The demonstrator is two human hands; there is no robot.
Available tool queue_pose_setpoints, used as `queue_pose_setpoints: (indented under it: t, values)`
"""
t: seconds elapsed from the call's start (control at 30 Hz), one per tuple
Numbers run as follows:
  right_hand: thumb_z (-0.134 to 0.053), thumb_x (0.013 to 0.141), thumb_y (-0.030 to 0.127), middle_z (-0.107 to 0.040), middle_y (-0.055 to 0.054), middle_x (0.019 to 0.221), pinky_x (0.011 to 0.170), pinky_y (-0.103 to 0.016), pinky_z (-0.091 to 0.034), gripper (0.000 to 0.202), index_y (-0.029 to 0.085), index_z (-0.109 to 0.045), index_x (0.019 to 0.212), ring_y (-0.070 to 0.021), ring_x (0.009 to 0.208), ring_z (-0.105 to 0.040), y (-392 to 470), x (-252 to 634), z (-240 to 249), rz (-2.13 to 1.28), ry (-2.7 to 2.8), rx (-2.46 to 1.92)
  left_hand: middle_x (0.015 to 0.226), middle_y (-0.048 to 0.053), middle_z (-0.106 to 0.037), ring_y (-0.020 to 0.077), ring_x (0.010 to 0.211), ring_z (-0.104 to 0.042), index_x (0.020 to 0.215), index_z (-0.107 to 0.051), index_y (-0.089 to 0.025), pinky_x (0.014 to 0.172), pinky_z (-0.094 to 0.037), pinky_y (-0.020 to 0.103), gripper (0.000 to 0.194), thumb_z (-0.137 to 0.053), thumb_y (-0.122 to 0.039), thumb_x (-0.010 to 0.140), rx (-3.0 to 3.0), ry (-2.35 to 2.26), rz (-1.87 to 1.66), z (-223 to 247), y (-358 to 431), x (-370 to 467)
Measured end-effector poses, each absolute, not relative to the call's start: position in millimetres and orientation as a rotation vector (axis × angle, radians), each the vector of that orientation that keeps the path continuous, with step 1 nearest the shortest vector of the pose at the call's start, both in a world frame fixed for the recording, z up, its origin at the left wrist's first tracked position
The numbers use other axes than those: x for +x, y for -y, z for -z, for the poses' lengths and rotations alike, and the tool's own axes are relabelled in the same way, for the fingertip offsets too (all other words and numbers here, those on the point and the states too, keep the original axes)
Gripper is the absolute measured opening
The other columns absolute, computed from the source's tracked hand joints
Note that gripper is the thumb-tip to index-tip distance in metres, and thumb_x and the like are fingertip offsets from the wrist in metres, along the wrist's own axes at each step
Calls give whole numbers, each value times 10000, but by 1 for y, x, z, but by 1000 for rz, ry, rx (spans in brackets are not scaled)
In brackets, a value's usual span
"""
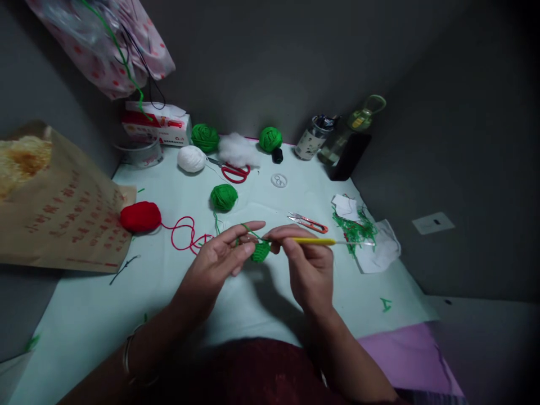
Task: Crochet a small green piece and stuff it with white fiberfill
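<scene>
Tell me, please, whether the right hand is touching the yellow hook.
Touching: the head view shows the right hand pinching the yellow hook between thumb and fingers.

Right hand [310, 270] hides part of yellow-handled hook [314, 241]; left hand [215, 256] covers edge of green crochet piece [260, 252]; paper bag [76, 216], far left of grip, runs out of frame

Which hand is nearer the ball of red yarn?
Left. The left hand is to the right of the red yarn ball; the right hand is farther right, beyond the left.
</scene>
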State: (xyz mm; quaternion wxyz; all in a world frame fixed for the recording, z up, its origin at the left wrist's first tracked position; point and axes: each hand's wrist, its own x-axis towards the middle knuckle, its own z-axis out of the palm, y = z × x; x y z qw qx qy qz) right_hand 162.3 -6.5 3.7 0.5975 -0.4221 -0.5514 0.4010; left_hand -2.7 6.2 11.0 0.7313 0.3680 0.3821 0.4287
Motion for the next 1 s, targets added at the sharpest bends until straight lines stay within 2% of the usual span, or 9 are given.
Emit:
queue_pose_setpoints:
  t: [0.07, 0.2, 0.37, 0.43, 0.53, 0.6, 0.7, 1.0]
  values:
    - [-608, 967, 292, -724, -24, 888, 685, -313, -530, 157, 249, -758, 953, -142, 720, -620, 5, 165, -1, -1007, 1178, -973, 879, 22, -605, 109, 644, -399, 1191, -745, -227, 565, -319, 251, 358, -736, -318, 844, 828, -857, -943, -12, -6, -5]
    - [-604, 973, 308, -727, -26, 885, 713, -310, -539, 169, 244, -758, 950, -139, 730, -641, 5, 167, -2, -1073, 1133, -937, 882, 29, -605, 118, 662, -422, 1185, -746, -224, 586, -332, 260, 367, -740, -335, 836, 831, -845, -925, -16, -7, -7]
    - [-616, 965, 308, -736, -25, 905, 721, -319, -542, 156, 252, -760, 949, -148, 752, -644, 6, 169, -5, -1061, 1157, -944, 869, 35, -621, 169, 824, -553, 1165, -741, -202, 781, -431, 299, 396, -788, -289, 782, 801, -779, -917, -17, -7, -5]
    - [-609, 969, 307, -744, -26, 908, 720, -321, -541, 160, 253, -759, 953, -147, 743, -643, 6, 170, -5, -1064, 1166, -942, 856, 25, -604, 156, 798, -541, 1162, -745, -206, 752, -428, 287, 385, -785, -281, 787, 808, -806, -920, -18, -7, -4]
    - [-602, 974, 296, -742, -23, 902, 718, -317, -537, 164, 259, -762, 964, -146, 750, -642, 6, 170, -5, -1044, 1181, -939, 881, 28, -626, 130, 692, -486, 1224, -720, -223, 616, -382, 268, 417, -749, -339, 825, 847, -834, -885, -21, -6, -4]
    - [-608, 971, 281, -735, -18, 896, 709, -307, -531, 158, 266, -765, 965, -144, 760, -640, 7, 169, -4, -1015, 1204, -928, 876, 32, -637, 146, 729, -523, 1253, -698, -214, 638, -399, 274, 464, -760, -337, 810, 831, -802, -882, -22, -5, -2]
    - [-611, 968, 295, -735, -24, 895, 704, -315, -537, 155, 256, -761, 959, -148, 751, -642, 7, 169, -5, -1009, 1212, -921, 850, 21, -621, 165, 814, -562, 1255, -688, -194, 758, -430, 304, 509, -800, -271, 765, 805, -778, -918, -20, -6, -1]
    - [-557, 996, 330, -742, -29, 869, 716, -342, -566, 198, 233, -716, 932, -158, 733, -671, 10, 174, -10, -1105, 1199, -928, 873, 29, -569, 146, 756, -501, 1294, -670, -187, 667, -405, 275, 530, -768, -276, 781, 871, -832, -892, -15, -7, -7]
